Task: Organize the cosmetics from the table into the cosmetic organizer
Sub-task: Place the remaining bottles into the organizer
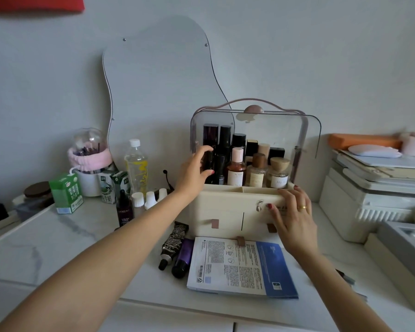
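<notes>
Gripping a black bottle (210, 164) inside the cosmetic organizer (225, 204) with our left hand (194, 171), we rest our right hand (291, 216), fingers spread, on its front.

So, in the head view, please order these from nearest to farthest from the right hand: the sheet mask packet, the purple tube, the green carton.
Measured from the right hand on the organizer's front:
1. Sheet mask packet, just below the hand.
2. Purple tube, left of the packet.
3. Green carton, far left.
</notes>
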